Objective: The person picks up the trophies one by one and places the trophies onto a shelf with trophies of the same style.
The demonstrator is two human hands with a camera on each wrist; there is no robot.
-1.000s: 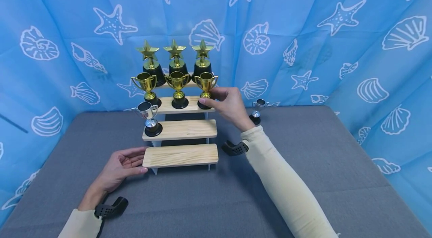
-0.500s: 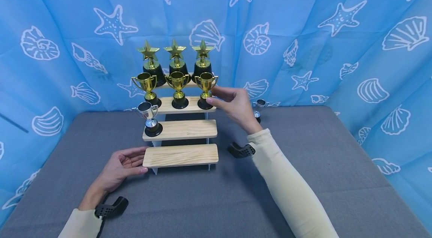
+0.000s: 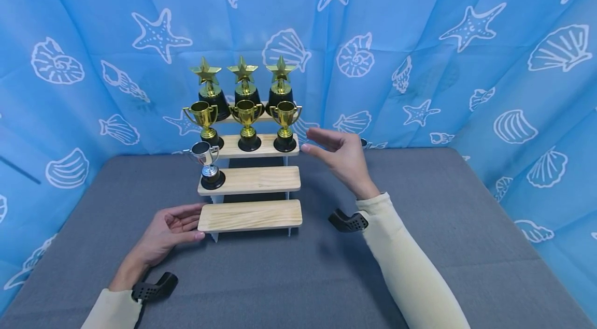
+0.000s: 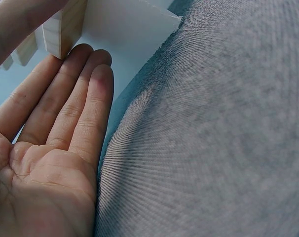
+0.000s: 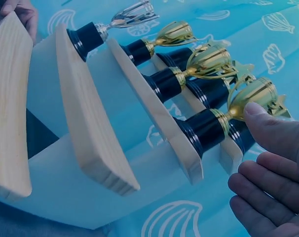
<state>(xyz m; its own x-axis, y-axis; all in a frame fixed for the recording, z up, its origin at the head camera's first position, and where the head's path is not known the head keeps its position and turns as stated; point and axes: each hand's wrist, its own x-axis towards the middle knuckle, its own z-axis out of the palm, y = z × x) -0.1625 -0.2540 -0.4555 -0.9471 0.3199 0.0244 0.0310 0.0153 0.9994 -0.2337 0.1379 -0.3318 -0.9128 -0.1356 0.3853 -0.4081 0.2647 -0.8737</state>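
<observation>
A tiered display stand with pale wooden shelves [image 3: 250,216] stands on the table. My left hand [image 3: 168,230] is at the left end of its lowest shelf, fingers straight and fingertips against the wood edge [image 4: 65,29]. My right hand [image 3: 342,159] hangs just right of the stand, thumb and fingers apart, holding nothing. Nearest to it is the right-hand gold trophy cup [image 3: 285,117], upright on its black base at the end of the second shelf from the top. A silver trophy cup [image 3: 211,163] sits at the left end of the shelf below.
Two more gold cups [image 3: 246,116] share that second shelf. Gold star trophies [image 3: 242,72] line the top shelf behind them. Another silver cup [image 3: 364,143] stands at the table's back, mostly hidden by my right hand. A blue shell-print curtain [image 3: 387,18] hangs behind the grey table [image 3: 420,225].
My right hand has let go of the right-hand gold cup and moved right, away from the stand. That cup stays on its shelf. My left hand has not moved.
</observation>
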